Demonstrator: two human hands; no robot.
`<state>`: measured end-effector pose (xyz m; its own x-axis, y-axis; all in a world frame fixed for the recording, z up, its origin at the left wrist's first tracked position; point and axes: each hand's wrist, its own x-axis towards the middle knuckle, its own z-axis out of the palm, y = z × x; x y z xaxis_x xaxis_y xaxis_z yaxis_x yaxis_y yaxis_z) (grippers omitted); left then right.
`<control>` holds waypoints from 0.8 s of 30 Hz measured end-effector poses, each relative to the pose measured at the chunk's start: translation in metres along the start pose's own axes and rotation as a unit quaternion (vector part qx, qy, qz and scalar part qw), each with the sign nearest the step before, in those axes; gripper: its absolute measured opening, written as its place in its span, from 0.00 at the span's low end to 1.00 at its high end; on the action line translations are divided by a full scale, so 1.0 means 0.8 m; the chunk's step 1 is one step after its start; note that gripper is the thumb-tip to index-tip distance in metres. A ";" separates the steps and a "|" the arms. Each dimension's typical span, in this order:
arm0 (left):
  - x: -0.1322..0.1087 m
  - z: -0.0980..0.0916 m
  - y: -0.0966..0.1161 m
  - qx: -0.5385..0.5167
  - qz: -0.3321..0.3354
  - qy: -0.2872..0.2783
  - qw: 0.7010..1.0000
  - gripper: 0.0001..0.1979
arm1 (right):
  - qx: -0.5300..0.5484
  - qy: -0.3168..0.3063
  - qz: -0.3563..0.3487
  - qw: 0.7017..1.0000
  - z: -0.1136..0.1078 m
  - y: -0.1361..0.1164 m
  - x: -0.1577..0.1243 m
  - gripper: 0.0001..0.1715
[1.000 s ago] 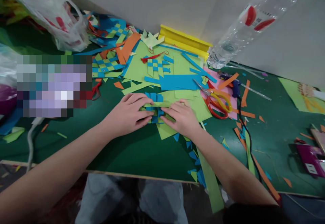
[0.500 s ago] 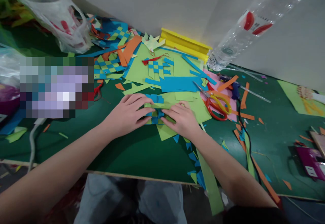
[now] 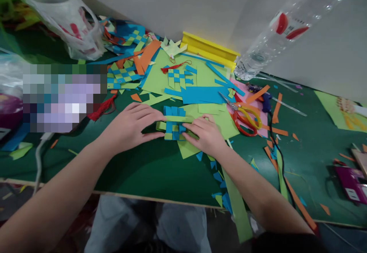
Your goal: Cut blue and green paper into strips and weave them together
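Observation:
A small woven piece of blue and light-green paper strips (image 3: 172, 127) lies in front of me, with a green strip crossing its upper part. My right hand (image 3: 205, 132) grips its right edge between bent fingers and thumb. At its left side is my left hand (image 3: 139, 124), thumb and fingers spread apart, the tips at the weave's edge. Between them a green strip end (image 3: 161, 126) sticks out in a loop. Light-green paper sheets (image 3: 220, 117) lie partly under the piece and my right hand.
Red-and-yellow-handled scissors (image 3: 246, 119) lie open to the right. Behind are a blue paper sheet (image 3: 200, 95), a woven paper fish (image 3: 177, 76) and a yellow channel-shaped piece (image 3: 209, 48). A clear bottle (image 3: 275, 31) stands by the wall. Paper scraps (image 3: 219, 176) litter the green table (image 3: 149, 176).
My left hand has drawn back to the left and its fingers have spread, uncovering the weave's left part and the looped strip end. My right hand keeps its place.

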<state>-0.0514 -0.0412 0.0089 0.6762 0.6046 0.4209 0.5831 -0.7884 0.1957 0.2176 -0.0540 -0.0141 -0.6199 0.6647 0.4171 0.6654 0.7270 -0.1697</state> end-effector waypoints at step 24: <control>0.000 0.009 0.000 0.015 -0.018 -0.006 1.000 0.04 | 0.002 -0.034 0.017 0.999 -0.002 -0.001 0.000 0.17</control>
<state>-0.0482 -0.0408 0.0027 0.6599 0.6338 0.4035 0.6200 -0.7627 0.1840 0.2175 -0.0549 -0.0128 -0.6241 0.6992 0.3486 0.6847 0.7044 -0.1869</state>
